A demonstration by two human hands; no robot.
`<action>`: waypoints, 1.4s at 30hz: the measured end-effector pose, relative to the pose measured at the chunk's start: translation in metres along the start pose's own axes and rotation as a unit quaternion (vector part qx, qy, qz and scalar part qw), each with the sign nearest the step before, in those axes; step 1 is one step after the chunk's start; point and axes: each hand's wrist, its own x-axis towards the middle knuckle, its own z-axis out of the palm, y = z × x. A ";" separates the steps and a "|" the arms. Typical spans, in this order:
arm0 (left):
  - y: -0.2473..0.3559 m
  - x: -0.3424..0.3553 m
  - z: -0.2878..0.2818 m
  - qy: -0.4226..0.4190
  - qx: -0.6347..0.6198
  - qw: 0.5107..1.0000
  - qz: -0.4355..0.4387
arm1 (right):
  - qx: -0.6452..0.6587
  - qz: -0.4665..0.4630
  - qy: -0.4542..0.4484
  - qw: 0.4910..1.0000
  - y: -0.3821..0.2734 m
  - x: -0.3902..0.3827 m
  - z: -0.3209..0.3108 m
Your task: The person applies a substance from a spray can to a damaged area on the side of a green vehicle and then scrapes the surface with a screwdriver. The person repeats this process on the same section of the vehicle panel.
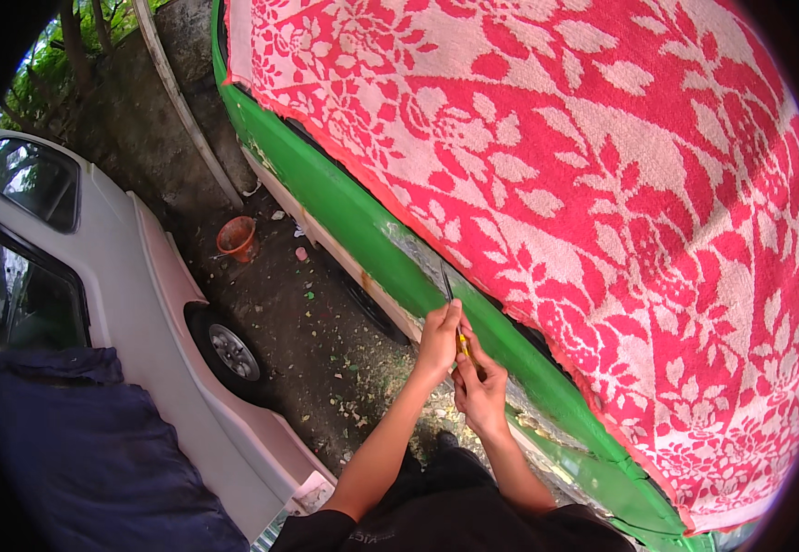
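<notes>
Against the flank of the green car (pixel 349 216), just below the edge of the red and white flowered blanket (pixel 602 184) draped over its roof, both hands met on a thin scraping tool (pixel 450 294) with a dark blade and a yellow handle. The left hand (pixel 439 338) was closed around the tool near where blade met handle, its fingers curled tight, and the right hand (pixel 480 391) gripped the yellow handle just behind it, fingers wrapped shut. The blade's tip lay on a dull, bare-looking patch of the car's side, where paint seemed already lifted. The work would go best with the blade kept shallow to the panel, pressure fed from the rear hand while the front hand steered, so the tip skimmed paint instead of gouging metal. Both forearms rose from the lower edge, elbows bent, wrists close together and angled toward the car. Away from the green car, across a strip of littered dirt, stood a white car (pixel 142 276), with an orange pot (pixel 237 237) on the ground between them
</notes>
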 end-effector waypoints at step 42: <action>0.014 0.050 -0.046 0.047 -0.067 0.995 -0.050 | 0.062 0.103 0.007 0.993 -0.008 0.042 0.054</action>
